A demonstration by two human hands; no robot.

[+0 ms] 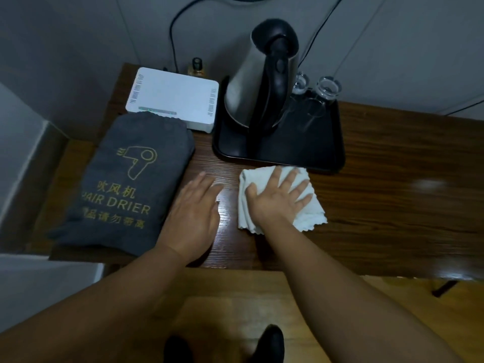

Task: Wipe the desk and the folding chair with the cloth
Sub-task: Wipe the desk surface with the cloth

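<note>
A white folded cloth [309,214] lies on the dark wooden desk [392,205], just in front of the black tray. My right hand [279,199] presses flat on the cloth with fingers spread. My left hand [195,213] rests flat on the bare desk beside it, fingers together, next to the grey bag. The folding chair is not in view.
A grey hair drier bag [125,184] lies at the desk's left end. Behind it sit a white router [174,96] and a small bottle [196,66]. A black tray [324,153] holds a steel kettle [251,87] and two upturned glasses [327,87]. Wooden floor lies below the desk edge.
</note>
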